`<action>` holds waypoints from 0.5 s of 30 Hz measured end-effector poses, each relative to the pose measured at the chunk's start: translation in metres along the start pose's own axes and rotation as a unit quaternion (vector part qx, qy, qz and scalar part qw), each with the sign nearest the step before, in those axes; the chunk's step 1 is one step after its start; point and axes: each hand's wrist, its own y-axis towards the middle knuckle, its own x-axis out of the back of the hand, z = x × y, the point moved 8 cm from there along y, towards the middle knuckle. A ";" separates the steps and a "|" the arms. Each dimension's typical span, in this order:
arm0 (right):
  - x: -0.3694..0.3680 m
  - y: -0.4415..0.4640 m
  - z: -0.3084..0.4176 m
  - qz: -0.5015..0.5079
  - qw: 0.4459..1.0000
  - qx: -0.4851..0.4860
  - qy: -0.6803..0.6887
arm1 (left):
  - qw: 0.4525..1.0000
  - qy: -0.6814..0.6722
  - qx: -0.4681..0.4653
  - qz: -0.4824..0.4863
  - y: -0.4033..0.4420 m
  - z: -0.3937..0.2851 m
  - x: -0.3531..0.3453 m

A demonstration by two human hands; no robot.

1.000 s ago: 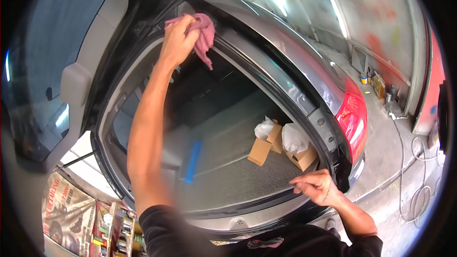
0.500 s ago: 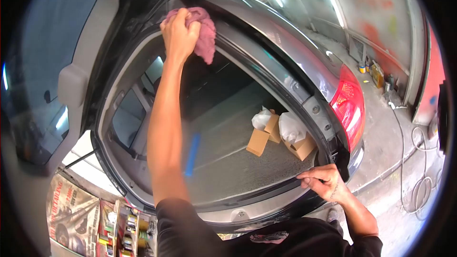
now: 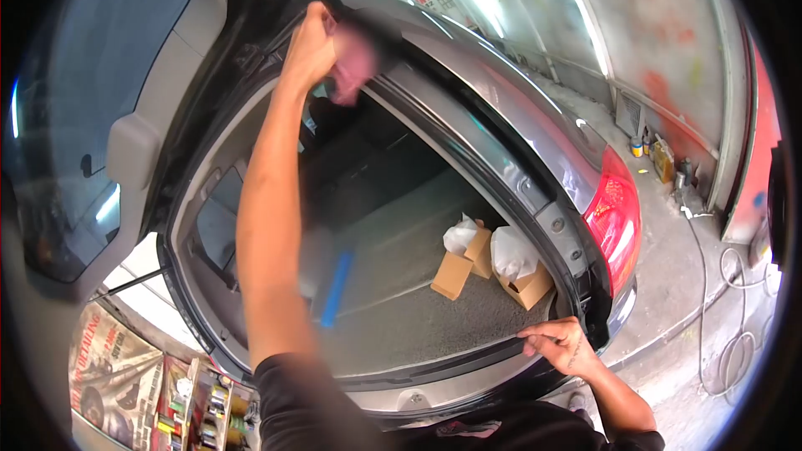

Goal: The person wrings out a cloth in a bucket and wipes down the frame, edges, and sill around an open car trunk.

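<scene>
At the upper corner of a car's open rear hatch frame, my left hand [image 3: 312, 48] is closed on a pink cloth [image 3: 355, 67], which is smeared by motion. The cloth lies close to the dark channel and the body frame there. Low on the right, my right hand [image 3: 558, 344] is at the rear sill by the black rubber seal [image 3: 468, 357]. Its thumb and fingers are pressed together, and what lies between them, if anything, is hidden. Beside that hand, the red tail light [image 3: 616, 213] sits on the grey body.
Inside the trunk are open cardboard boxes [image 3: 455, 277] with white wrapping and a blue strip [image 3: 337, 288]. The raised tailgate [image 3: 138, 146] fills the left. A hose [image 3: 703, 317] coils on the floor at right, near small cans [image 3: 637, 147]. Shelves of bottles [image 3: 213, 413] stand lower left.
My left hand has moved slightly up with the pink cloth, which is now more blurred. My right hand keeps its place at the sill. The whole view has shifted a little.
</scene>
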 end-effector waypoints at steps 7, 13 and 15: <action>-0.011 0.001 -0.010 0.002 0.998 -0.040 0.038 | 0.987 -0.127 -0.009 -0.096 -0.014 0.020 -0.014; -0.049 0.009 -0.002 0.055 0.998 0.031 -0.014 | 0.972 0.043 -0.025 -0.229 -0.090 -0.040 -0.015; -0.049 0.006 -0.009 0.051 0.998 0.017 -0.010 | 0.981 -0.002 -0.027 -0.192 -0.099 -0.063 -0.027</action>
